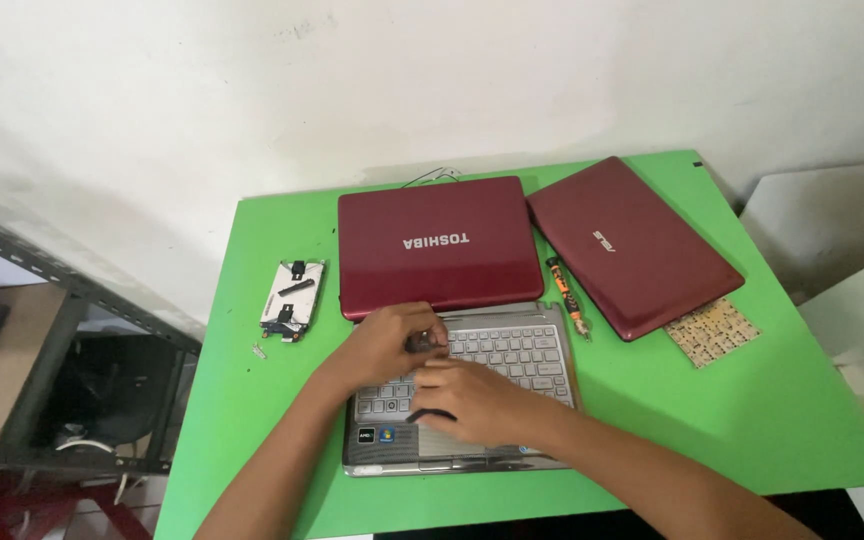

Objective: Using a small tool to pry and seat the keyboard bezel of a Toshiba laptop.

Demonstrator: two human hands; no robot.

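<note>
**Both hands on open silver laptop, green tabletop**

Silver laptop [472, 395] lies flat mid-tabletop [252, 400], opened fully: keyboard base toward the person, dark red lid [439, 245] folded back flat toward the wall. Long axis of base runs left-right; hinge edge faces the wall, front edge faces the person.

Left hand [387, 345] sits over the upper-left keys, grip closed on a small dark object [420, 343]; can't tell what it is. Right hand [462, 400] lies over the lower-middle keys and palm rest, fingers curled down; a dark curved strip [434, 414] shows just under it. Can't tell whether that grip holds anything.

Labels: two small square stickers [376, 436] on the palm rest, bottom-left corner, one dark, one with blue. White lettering on the lid, reads upside down from here.

Around it:
- second dark red laptop [632, 245], shut, angled, just right of the lid, touching at the corner
- orange-and-black screwdriver [566, 296] between the two laptops, running roughly wall-to-person
- tan perforated pad [712, 330] partly under the second laptop's near corner
- white opened phone body [293, 298] left of the lid, long axis wall-to-person
- metal rack [42, 290] off the tabletop, left
</note>
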